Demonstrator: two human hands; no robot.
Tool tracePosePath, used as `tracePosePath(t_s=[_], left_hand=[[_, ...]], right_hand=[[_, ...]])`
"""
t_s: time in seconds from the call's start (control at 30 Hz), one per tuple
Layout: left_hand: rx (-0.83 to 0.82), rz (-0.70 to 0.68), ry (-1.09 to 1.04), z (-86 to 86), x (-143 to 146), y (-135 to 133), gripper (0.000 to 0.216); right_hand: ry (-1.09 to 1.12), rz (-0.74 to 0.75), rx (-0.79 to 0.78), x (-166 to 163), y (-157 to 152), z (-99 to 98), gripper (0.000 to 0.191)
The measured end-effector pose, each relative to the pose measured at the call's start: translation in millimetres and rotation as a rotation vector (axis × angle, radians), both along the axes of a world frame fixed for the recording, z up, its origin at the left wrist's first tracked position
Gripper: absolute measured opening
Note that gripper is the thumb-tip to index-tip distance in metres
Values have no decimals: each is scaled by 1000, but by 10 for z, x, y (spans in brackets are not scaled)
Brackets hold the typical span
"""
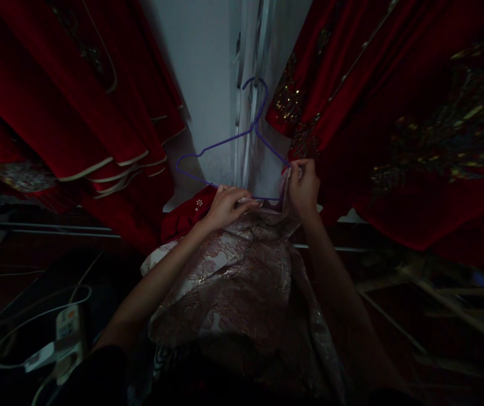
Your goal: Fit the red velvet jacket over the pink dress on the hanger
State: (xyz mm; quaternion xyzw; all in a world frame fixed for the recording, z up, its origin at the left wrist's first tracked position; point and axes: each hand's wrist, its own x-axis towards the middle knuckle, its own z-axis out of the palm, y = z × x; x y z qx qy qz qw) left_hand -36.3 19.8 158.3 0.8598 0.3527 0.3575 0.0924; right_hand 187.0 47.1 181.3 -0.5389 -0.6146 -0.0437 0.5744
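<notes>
A purple hanger (225, 138) stands tilted in the middle of the view, its hook up. Below it hangs a pinkish brocade garment (225, 265) with a shiny floral pattern. My left hand (230, 204) is closed on the garment's upper edge by the hanger's bottom bar, fingers pointing right. At the hanger's right end my right hand (304, 189) pinches the garment's edge against the purple wire. The hanger's left shoulder is bare of the brocade. A red cloth with a small pearly flower (199, 203) lies behind my left wrist.
Red embroidered garments hang at the left (119, 129) and right (352, 113), close to both arms. A pale wall or door (202, 62) stands between them. At lower left lies a power strip (67, 327) with a white cable.
</notes>
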Motion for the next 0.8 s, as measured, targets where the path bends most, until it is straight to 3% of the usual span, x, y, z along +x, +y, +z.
tracePosePath(t_s=[0.17, 0.27, 0.37, 0.43, 0.6, 0.8], left_hand=[[-23, -68, -193, 129, -160, 144, 26], [69, 180, -405, 145, -512, 406, 27], [78, 483, -516, -2, -970, 735, 30], [-9, 547, -492, -166, -1221, 918, 30], [-220, 575, -490, -466, -1435, 1095, 32], [-191, 566, -569, -497, -1409, 1046, 38]], right_hand=[[-28, 60, -35, 94, 88, -18, 26], [-18, 41, -7, 185, 105, 36, 26], [-20, 42, 2, 258, 106, 106, 24], [-33, 57, -7, 291, 109, 137, 23], [-40, 74, 0, 351, 176, 126, 24], [-20, 87, 6, 396, 247, 109, 26]])
